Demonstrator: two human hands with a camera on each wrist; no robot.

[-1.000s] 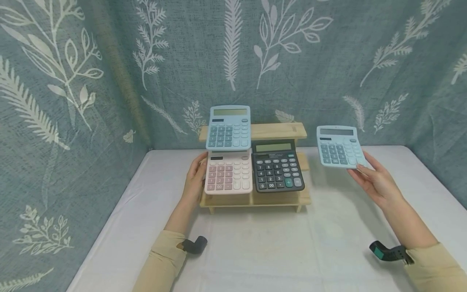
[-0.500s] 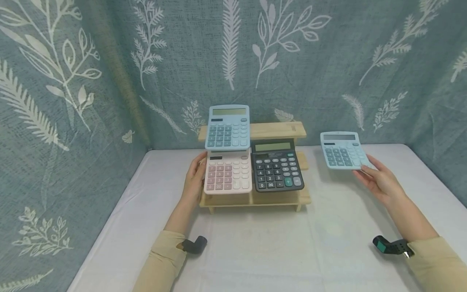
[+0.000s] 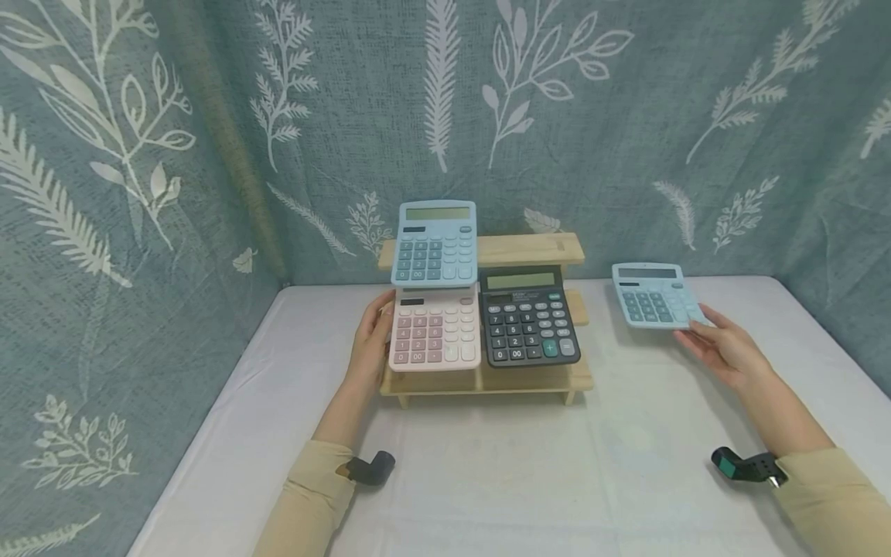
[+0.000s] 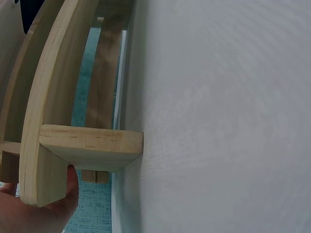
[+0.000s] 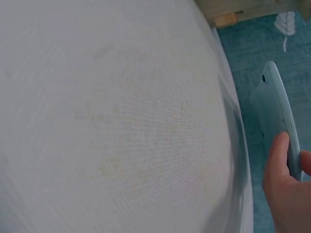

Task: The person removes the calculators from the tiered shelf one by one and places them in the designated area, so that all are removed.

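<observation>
In the head view a tiered wooden display rack [image 3: 536, 248] stands on the white table. My left hand [image 3: 369, 340] grips its left end; from the left wrist I see the fingers [image 4: 36, 213] around the end of a wooden rail [image 4: 51, 107]. A light blue calculator [image 3: 436, 244] leans on the top tier, above a pale pink calculator [image 3: 436, 333] whose display it mostly covers. Beside the pink one rests a black calculator [image 3: 530, 319]. My right hand [image 3: 727, 348] pinches a second light blue calculator [image 3: 656, 295] by its lower right corner, apart from the rack.
A white cloth [image 3: 487, 472] covers the table. Blue-green curtains [image 3: 362, 124] with white leaf patterns hang behind and at the left side. Each wrist wears a dark camera band, such as the right band [image 3: 748, 466].
My right hand has moved slightly right, and its light blue calculator has sunk lower and tilted flatter. The left hand, the rack and the calculators on it have stayed put.
</observation>
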